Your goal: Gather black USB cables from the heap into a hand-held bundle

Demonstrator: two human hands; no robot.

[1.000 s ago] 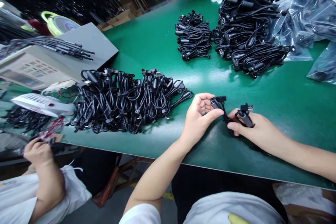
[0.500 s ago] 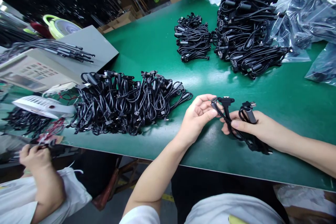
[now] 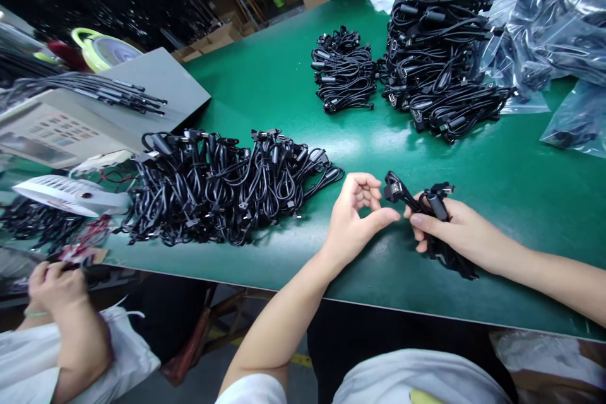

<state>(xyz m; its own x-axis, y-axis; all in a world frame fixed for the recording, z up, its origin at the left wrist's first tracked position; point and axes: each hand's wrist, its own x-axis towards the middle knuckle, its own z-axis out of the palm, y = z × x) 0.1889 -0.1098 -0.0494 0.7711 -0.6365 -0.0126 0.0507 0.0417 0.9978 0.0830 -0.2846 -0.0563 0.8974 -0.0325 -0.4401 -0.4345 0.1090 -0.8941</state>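
Observation:
My right hand [image 3: 449, 224] is closed around a bundle of black cables [image 3: 398, 188], whose connector end sticks out past the thumb to the left. A thicker cylindrical piece and another plug show above the fingers, and more of the bundle hangs below the palm. Just left of it my left hand [image 3: 362, 211] holds nothing; its fingers are curled and the thumb points apart from them toward the cables. Farther left, a long heap of coiled black cables [image 3: 227, 189] lies on the green table [image 3: 265, 82].
At the back stand a smaller stack of tied cables [image 3: 343, 69] and a taller one [image 3: 435, 57]. Clear plastic bags [image 3: 558, 31] lie at the right. A grey test box [image 3: 156, 85] and white fan-like device [image 3: 66, 194] are left, near another person's hand [image 3: 57, 284].
My left hand has let go of the cable bundle and drawn slightly away, thumb apart. The connector end in my right hand has turned. The whole view has shifted a little.

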